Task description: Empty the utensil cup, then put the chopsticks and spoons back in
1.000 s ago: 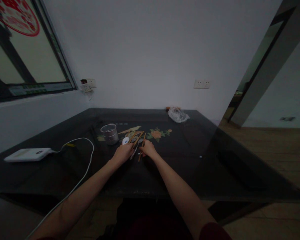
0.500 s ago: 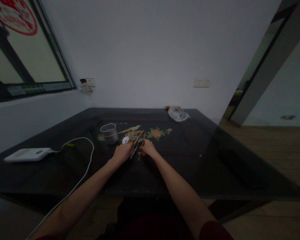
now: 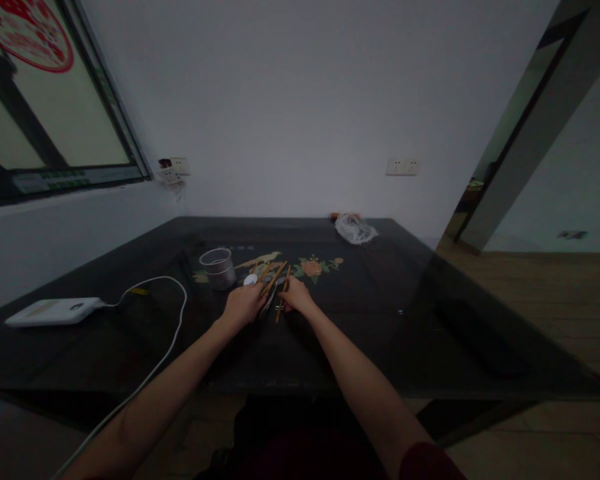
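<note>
In the head view my left hand point(image 3: 245, 302) is closed round several thin wooden chopsticks point(image 3: 277, 275), whose tips point away from me. My right hand point(image 3: 297, 294), just beside it, pinches a single chopstick point(image 3: 279, 312) held at a steep slant. Between the hands lies a slim silvery utensil point(image 3: 270, 303); its kind is hard to make out. A small white round object point(image 3: 251, 279) is just beyond my left fingers. To the left stands a clear plastic cup point(image 3: 219, 269), upright. My palms and some fingertips are hidden.
The dark table point(image 3: 360, 347) bears a painted bird and flower. A white power bank point(image 3: 55, 311) with a white cable point(image 3: 182, 313) lies at the left. A crumpled clear plastic bag point(image 3: 355, 229) is at the back right, and a dark flat object point(image 3: 480, 337) near the right edge.
Both hands stay in nearly the same place. The silvery utensil between them has shifted a little; the whole view has moved slightly.
</note>
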The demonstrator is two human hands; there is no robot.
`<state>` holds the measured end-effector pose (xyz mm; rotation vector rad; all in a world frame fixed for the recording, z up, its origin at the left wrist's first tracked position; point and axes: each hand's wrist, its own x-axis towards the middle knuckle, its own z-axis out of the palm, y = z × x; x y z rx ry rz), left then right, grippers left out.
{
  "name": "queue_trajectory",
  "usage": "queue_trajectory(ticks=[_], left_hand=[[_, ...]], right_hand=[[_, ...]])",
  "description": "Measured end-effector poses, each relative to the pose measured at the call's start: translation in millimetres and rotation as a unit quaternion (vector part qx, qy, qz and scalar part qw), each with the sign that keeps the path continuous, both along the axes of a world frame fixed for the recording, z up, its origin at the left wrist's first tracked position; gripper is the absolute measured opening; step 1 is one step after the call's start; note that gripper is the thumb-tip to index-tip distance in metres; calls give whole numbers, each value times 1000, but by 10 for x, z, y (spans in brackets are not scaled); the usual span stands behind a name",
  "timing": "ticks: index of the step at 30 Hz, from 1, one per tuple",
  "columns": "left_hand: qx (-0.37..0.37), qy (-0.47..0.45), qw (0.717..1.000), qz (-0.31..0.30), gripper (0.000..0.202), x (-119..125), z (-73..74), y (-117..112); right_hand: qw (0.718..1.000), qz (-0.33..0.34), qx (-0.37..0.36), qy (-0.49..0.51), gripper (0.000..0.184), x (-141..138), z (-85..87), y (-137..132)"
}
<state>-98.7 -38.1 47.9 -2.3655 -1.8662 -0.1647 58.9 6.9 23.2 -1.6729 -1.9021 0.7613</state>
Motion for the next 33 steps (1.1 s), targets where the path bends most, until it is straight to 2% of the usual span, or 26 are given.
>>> queue_trajectory(ticks=[11, 16, 21, 26, 33], left_hand=[[52, -21, 998, 25, 32, -144, 63, 46], [47, -46, 997, 49, 32, -219, 35, 87], [48, -61, 994, 74, 34, -303, 42, 104], [22, -60, 994, 89, 33, -389, 71, 132], [-41, -39, 988, 143, 34, -518, 12, 210]], right_hand=[[1000, -13, 21, -9, 29, 12, 27, -20], [999, -15, 40, 7, 28, 18, 23, -32], [997, -10, 70, -18, 27, 0, 21, -45], [996, -2, 71, -54, 25, 2, 31, -69], [995, 10, 32, -93, 17, 1, 52, -135]])
